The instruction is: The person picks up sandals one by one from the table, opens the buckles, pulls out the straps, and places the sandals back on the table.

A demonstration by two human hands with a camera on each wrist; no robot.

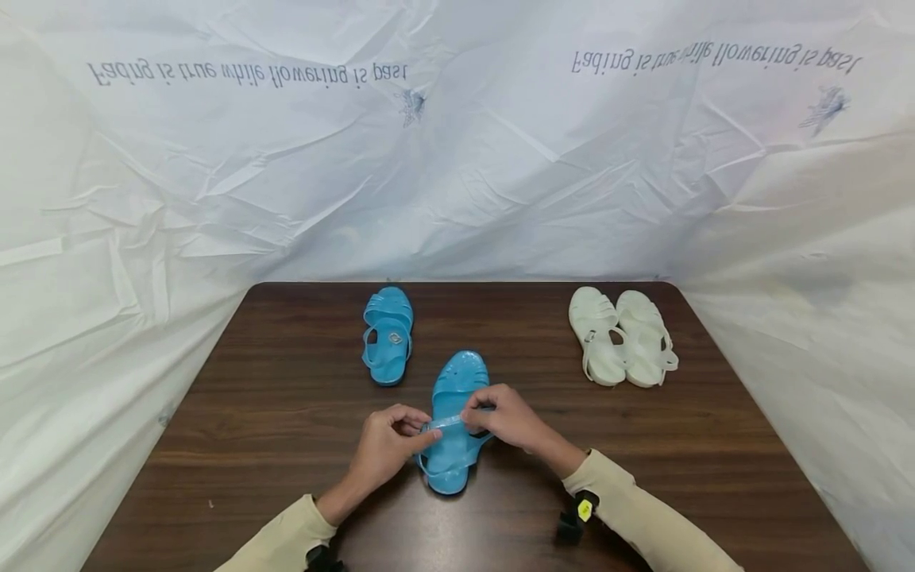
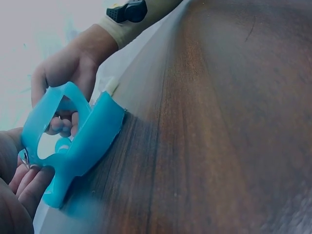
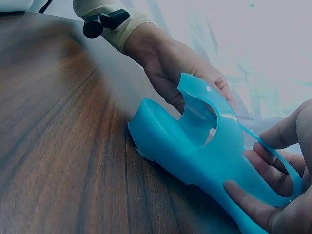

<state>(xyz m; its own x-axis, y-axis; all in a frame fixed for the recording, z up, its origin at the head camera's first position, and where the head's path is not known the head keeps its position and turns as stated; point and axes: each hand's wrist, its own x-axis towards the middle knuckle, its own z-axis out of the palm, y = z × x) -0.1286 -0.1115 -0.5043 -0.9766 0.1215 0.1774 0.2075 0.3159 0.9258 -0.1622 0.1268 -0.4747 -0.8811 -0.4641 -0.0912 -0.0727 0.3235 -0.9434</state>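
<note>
A blue jelly sandal (image 1: 457,461) lies toe-away on the dark wooden table (image 1: 286,413), in front of me at the centre. Both hands work at its ankle strap (image 1: 449,421). My left hand (image 1: 423,433) pinches the strap's left end, and my right hand (image 1: 473,413) pinches it from the right. In the left wrist view the sandal (image 2: 92,136) has my left fingers (image 2: 29,187) at its buckle side. In the right wrist view my right fingers (image 3: 273,165) hold the thin strap (image 3: 265,151) over the sandal (image 3: 185,146), with the left hand (image 3: 180,63) behind the heel loop.
A second blue sandal (image 1: 388,335) lies further back, left of centre. A pair of white sandals (image 1: 620,338) sits side by side at the back right. Crumpled white sheeting (image 1: 457,159) with printed text walls in the table on three sides.
</note>
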